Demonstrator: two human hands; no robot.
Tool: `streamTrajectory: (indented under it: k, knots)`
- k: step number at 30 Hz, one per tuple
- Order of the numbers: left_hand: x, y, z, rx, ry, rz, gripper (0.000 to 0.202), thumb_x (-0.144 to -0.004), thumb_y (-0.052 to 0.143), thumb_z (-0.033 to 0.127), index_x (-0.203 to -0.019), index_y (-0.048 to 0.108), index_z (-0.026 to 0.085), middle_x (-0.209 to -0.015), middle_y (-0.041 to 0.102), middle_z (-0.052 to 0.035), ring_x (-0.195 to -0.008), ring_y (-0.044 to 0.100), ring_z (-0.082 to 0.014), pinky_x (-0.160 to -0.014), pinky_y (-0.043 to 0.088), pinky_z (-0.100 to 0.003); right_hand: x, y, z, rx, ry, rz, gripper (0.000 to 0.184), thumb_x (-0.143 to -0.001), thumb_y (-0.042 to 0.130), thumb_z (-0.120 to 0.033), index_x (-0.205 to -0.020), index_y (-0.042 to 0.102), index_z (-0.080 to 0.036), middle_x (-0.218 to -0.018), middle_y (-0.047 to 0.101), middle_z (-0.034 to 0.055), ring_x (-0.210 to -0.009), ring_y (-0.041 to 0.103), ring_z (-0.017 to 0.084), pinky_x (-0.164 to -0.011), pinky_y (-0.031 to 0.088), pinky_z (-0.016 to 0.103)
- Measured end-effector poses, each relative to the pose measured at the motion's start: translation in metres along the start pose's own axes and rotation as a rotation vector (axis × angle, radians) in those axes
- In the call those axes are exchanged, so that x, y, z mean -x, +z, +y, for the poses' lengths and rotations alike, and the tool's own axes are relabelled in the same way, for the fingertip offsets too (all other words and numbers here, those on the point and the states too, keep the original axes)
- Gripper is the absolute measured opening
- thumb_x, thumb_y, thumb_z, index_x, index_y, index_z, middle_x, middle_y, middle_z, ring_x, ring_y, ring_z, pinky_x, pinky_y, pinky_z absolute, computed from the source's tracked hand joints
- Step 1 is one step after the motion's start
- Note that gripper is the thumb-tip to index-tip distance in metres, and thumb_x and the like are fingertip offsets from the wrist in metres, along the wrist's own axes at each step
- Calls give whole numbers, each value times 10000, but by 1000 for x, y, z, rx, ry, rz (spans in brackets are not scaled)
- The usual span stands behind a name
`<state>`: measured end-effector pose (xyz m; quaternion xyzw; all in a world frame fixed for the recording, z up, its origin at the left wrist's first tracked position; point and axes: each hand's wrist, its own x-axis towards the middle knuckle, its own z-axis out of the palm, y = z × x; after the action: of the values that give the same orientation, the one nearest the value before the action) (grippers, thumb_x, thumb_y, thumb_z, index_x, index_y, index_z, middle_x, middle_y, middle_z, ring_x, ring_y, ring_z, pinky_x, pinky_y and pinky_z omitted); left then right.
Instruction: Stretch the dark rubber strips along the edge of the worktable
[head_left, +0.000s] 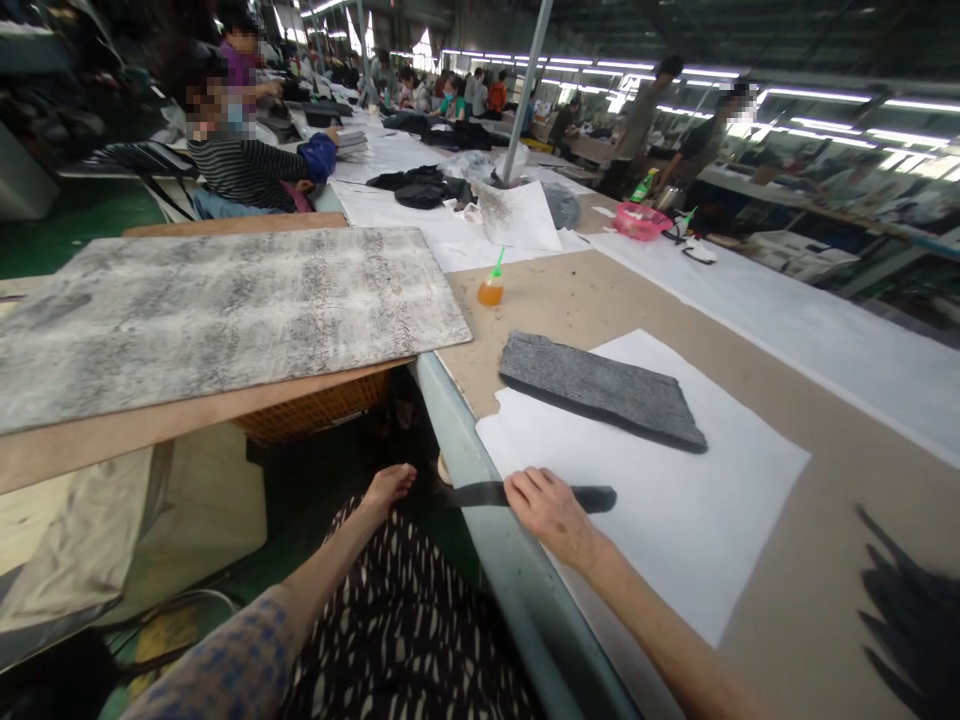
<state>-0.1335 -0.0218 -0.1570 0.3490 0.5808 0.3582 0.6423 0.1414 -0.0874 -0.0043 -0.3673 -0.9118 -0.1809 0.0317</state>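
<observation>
My right hand (pixel 549 512) is at the table edge, its fingers closed over a narrow dark fabric strip (pixel 595 498). One end of the strip lies on a white paper sheet (pixel 720 500); the other sticks out past the edge towards my left side. Off the table, above my patterned skirt, my left hand (pixel 391 486) is held with its fingers curled together. Whatever it may hold is hidden. Beyond my right hand, a stack of grey, fuzzy fabric strips (pixel 600 390) rests partly on the paper.
A squeeze bottle (pixel 491 290) of orange liquid with a green nozzle stands farther back. To the left is a mottled grey-white board (pixel 240 310). Dark pieces (pixel 911 620) lie at the right. A person in a striped top (pixel 240 170) sits across at the left.
</observation>
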Motion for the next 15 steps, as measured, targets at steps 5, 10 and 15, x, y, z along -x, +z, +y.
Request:
streamTrajectory:
  k: [5, 10, 15]
  knots:
    - [28, 51, 60, -173, 258, -406, 394, -741, 581, 510, -820, 675, 135, -791, 637, -42, -735, 546, -151, -681, 402, -240, 0, -3, 1, 2, 7, 16, 189, -836, 433, -48, -937, 571, -130, -813, 510, 50, -738, 441, 168, -643, 361, 320]
    - [50, 85, 78, -238, 197, -532, 380, -709, 620, 503, -688, 643, 124, -568, 521, 11, -519, 419, -89, -509, 311, -217, 1, -3, 1, 9, 9, 12, 173, -844, 439, -73, -947, 569, -123, -809, 509, 49, -733, 444, 170, -631, 361, 317]
    - [56, 89, 74, -185, 165, -534, 310, -660, 674, 423, -632, 634, 117, -534, 484, 25, -501, 368, -76, -493, 273, -216, 4, -1, 3, -24, 3, 9, 178, -855, 421, -81, -941, 572, -120, -808, 519, 50, -728, 450, 171, -647, 376, 317]
